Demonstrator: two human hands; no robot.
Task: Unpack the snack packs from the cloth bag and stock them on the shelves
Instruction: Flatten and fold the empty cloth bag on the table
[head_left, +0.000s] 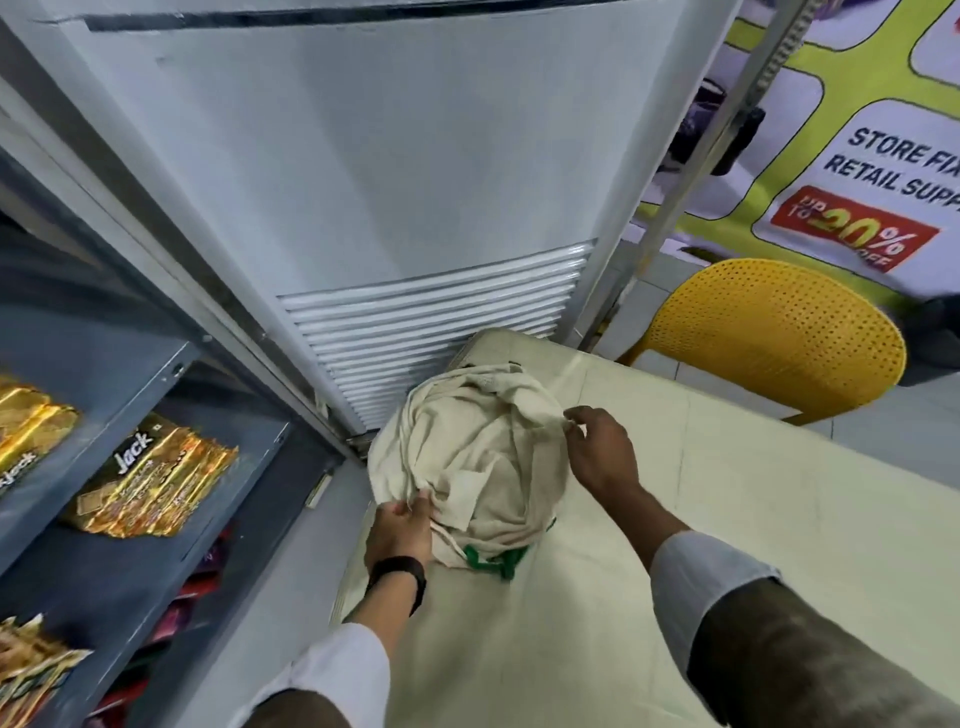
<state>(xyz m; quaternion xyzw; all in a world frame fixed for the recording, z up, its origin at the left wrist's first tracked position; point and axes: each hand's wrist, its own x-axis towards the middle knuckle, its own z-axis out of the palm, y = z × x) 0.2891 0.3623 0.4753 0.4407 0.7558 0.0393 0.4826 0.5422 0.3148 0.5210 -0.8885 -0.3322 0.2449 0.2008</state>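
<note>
On the pale table (649, 545), near its far left corner, sits the cloth bag (467, 447). It is cream and all crumpled, with a bit of green print showing at its near edge. The far side of the bag is just beside the slatted vent of a big white cabinet (363, 182) that stands behind the table.

Both hands are on the bag. The left hand (402, 530) pinches a fold of cloth at the bag's near left edge, close to the left edge of the table. It has a black band (400, 574) on the wrist. The right hand (600, 452) pinches the cloth at the bag's right edge, with the fingers curled round it.

To the right of the bag, the table top is bare and wide, all the way to its far edge. A yellow chair (774, 332) stands just past that edge.

To the left are the grey shelves (145, 545). A strip of floor lies between the shelves and the table. Gold snack packs (150, 478) lie flat on one shelf, near its front edge, with bare shelf beside them on the right. More gold packs show on the shelves above and below. Some red packs sit lower down, but they are too dark to tell well.
</note>
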